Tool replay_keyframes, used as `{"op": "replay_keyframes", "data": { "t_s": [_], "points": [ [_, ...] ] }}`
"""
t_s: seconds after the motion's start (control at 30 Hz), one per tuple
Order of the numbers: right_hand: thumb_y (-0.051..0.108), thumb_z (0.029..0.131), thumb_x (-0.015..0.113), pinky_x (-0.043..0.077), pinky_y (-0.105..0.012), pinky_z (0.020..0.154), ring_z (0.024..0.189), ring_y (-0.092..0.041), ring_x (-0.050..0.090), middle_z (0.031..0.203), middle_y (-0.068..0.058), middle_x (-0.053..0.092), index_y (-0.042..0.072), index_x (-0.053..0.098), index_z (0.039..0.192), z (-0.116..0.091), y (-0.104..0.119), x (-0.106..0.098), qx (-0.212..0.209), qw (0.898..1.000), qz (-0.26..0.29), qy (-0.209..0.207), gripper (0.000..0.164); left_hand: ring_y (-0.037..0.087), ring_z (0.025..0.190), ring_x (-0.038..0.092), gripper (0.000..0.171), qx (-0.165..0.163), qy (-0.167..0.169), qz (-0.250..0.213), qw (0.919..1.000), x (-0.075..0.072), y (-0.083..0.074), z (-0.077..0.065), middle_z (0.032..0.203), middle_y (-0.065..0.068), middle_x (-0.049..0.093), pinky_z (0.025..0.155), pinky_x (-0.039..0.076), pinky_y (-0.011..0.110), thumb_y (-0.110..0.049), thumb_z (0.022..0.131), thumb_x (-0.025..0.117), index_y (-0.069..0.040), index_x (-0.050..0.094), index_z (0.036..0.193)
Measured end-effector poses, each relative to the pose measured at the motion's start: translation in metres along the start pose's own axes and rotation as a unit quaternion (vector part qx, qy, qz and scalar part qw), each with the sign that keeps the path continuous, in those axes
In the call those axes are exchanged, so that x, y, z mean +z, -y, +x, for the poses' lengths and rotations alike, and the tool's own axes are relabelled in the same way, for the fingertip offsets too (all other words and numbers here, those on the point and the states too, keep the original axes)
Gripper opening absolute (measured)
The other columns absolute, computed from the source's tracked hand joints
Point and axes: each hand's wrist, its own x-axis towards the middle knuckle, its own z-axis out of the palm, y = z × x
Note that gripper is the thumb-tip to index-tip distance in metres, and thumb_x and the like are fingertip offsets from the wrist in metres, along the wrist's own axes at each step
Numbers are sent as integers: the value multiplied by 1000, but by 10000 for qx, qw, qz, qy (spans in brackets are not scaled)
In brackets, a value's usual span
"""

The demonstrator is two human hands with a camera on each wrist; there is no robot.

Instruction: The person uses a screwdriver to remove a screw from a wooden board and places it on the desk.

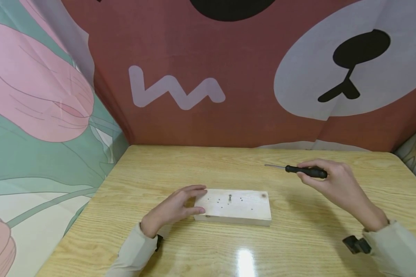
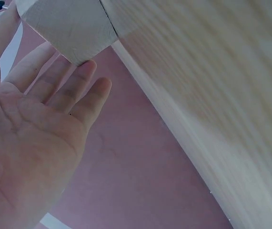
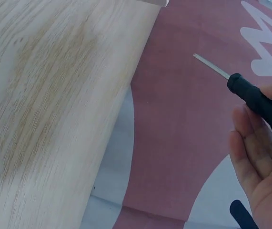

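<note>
A pale wooden block [image 1: 233, 207] lies flat on the table, several small dark holes in its top. Near the middle of that top is a small screw [image 1: 230, 197]. My left hand [image 1: 178, 204] holds the block's left end, thumb at the front edge and fingers at the back edge. In the left wrist view the fingers [image 2: 81, 86] reach along the block's end face [image 2: 69, 28]. Raised to the right of the block, my right hand [image 1: 339, 188] pinches the black handle of a screwdriver [image 1: 306, 171], whose thin metal shaft points left.
The wood-grain table [image 1: 159, 165] reaches back to a red cloth [image 1: 194, 127] with a printed cartoon face. A floral cloth [image 1: 38, 154] hangs at the left. Dark wrist mounts sit on both sleeves [image 1: 398, 246].
</note>
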Motion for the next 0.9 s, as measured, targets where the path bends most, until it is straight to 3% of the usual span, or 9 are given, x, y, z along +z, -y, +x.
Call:
{"op": "replay_keyframes", "data": {
  "t_s": [0.17, 0.37, 0.57, 0.9],
  "points": [
    [3, 71, 86, 36, -12, 46, 59, 12, 53, 86, -5, 76, 16, 77, 93, 1, 6, 2, 66, 9996, 201, -161, 27, 27, 145, 39, 61, -36, 4, -44, 10000, 0, -1, 0, 154, 6, 45, 116, 38, 45, -36, 93, 69, -10, 51, 145],
    [5, 71, 88, 30, -16, 43, 50, 5, 44, 86, -5, 76, 17, 76, 93, 6, 13, 6, 146, 9992, 321, -203, 28, 27, 145, 40, 61, -19, -14, -87, 10000, -1, -2, 1, 154, 9, 45, 115, 39, 45, -33, 92, 70, -9, 52, 145],
    [3, 71, 87, 32, -18, 45, 61, 9, 53, 85, -6, 75, 15, 75, 94, 10, 21, 10, 306, 9975, 579, -258, 28, 27, 144, 40, 60, 6, -21, -69, 10000, -1, -1, 1, 153, 10, 46, 115, 39, 45, -33, 92, 70, -9, 52, 144],
    [1, 75, 85, 46, -11, 57, 74, 12, 63, 88, 19, 69, 10, 73, 98, 14, 29, 17, 402, 9926, 1116, -249, 27, 27, 144, 40, 61, -2, -12, -89, 10000, 0, 0, 2, 153, 10, 46, 115, 40, 45, -34, 92, 70, -9, 52, 145]
  ]
}}
